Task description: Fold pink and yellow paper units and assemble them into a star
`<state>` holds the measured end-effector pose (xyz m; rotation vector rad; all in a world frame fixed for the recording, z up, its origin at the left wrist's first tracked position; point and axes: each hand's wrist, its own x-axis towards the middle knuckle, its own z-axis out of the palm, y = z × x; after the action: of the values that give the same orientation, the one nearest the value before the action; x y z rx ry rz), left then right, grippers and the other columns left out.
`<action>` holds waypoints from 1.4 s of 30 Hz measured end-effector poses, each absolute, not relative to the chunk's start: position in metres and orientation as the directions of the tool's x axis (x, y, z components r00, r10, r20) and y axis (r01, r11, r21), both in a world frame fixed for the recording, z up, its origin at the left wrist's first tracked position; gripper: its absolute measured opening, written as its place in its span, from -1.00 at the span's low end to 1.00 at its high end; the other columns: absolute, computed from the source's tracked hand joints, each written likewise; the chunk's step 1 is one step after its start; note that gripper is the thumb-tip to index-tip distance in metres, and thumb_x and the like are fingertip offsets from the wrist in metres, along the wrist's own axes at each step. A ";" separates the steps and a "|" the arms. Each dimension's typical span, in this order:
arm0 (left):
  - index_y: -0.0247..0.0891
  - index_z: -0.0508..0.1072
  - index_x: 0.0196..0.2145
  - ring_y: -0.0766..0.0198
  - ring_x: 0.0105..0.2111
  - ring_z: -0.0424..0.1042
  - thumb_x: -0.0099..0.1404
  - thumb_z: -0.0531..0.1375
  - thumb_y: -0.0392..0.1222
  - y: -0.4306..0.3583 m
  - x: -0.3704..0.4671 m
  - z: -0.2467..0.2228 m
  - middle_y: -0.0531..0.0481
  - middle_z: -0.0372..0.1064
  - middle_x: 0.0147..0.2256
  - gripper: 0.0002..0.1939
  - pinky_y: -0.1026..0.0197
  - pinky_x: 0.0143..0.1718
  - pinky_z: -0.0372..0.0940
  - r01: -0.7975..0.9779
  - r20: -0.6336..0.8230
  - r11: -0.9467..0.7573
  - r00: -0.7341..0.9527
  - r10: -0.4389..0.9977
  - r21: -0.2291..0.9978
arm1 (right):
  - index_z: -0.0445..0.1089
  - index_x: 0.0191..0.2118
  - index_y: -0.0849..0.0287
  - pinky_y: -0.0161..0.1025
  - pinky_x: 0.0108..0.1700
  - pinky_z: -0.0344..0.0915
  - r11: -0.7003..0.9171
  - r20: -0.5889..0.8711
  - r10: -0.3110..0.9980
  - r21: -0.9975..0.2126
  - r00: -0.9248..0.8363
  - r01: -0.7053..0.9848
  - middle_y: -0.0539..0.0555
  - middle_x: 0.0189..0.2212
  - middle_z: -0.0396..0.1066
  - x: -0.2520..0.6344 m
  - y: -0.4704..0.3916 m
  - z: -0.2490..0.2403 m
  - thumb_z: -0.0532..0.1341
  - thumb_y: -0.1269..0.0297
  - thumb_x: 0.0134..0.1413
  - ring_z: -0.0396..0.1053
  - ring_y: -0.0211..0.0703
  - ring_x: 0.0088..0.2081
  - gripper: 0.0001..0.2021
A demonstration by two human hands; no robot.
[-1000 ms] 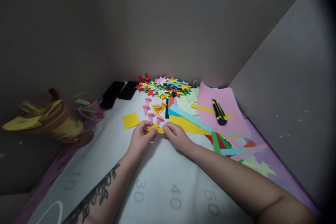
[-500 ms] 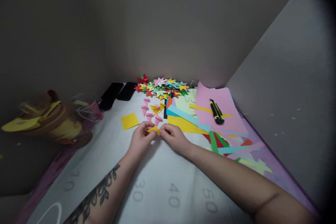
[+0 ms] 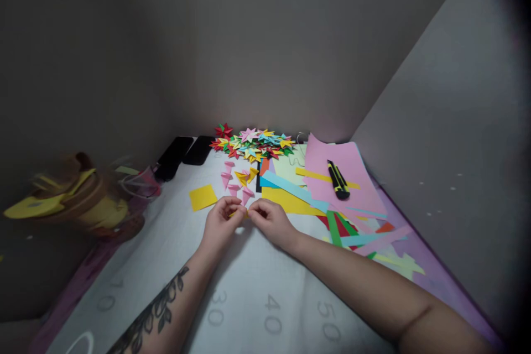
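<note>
At the far left of the bench [image 3: 440, 287], one brown pot [image 3: 92, 199], blurred; yellow pieces [image 3: 37, 206] stood out at its top, and how deep they sat could not be told. Next, one small pink container [image 3: 148, 181], also blurred, with a pale green piece [image 3: 126, 170] near its rim; further contents indistinct. Then two flat black devices [image 3: 199, 150], lying side by side at the back edge of a white sheet [image 3: 153, 243] printed with numbers.

One yellow square [image 3: 203, 197], flat. Just beside it, the left hand [image 3: 222, 225], closed, gripping a small yellow folded piece [image 3: 233, 214] by its left part; the piece was mostly hidden by fingers, between both hands, above the white sheet. Beyond: several pink folded pieces [image 3: 225, 179], loose, with yellow folded pieces [image 3: 247, 177] among them, and a heap of many-coloured paper stars [image 3: 251, 144] at the back.

The right hand [image 3: 274, 224], closed, pinched the right end of the same piece. Behind it, one yellow sheet [image 3: 290, 202], overlaid by a light blue strip [image 3: 290, 188]. Further right, one pink sheet [image 3: 365, 182] bearing a black and yellow cutter [image 3: 338, 180]; nearer, assorted paper strips [image 3: 334, 228], overlapping.
</note>
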<state>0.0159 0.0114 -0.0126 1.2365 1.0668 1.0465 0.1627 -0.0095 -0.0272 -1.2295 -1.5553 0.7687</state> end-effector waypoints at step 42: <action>-0.33 0.40 -0.52 0.43 -0.59 0.17 0.00 0.31 -0.01 0.025 0.000 -0.019 0.12 0.27 -0.60 -0.70 0.37 -0.54 0.02 0.008 -0.153 0.152 0.094 0.984 0.988 | 0.29 -0.51 0.18 -0.39 -0.53 0.05 0.008 0.011 1.000 -0.993 0.024 0.116 -0.11 -0.64 0.19 0.166 -0.010 -0.034 0.13 0.30 -0.01 0.10 -0.35 -0.58 -0.87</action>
<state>0.0002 0.0255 -0.0191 1.1403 1.2090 1.0271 0.1659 -0.0096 -0.0338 -1.2984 -1.2806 1.1271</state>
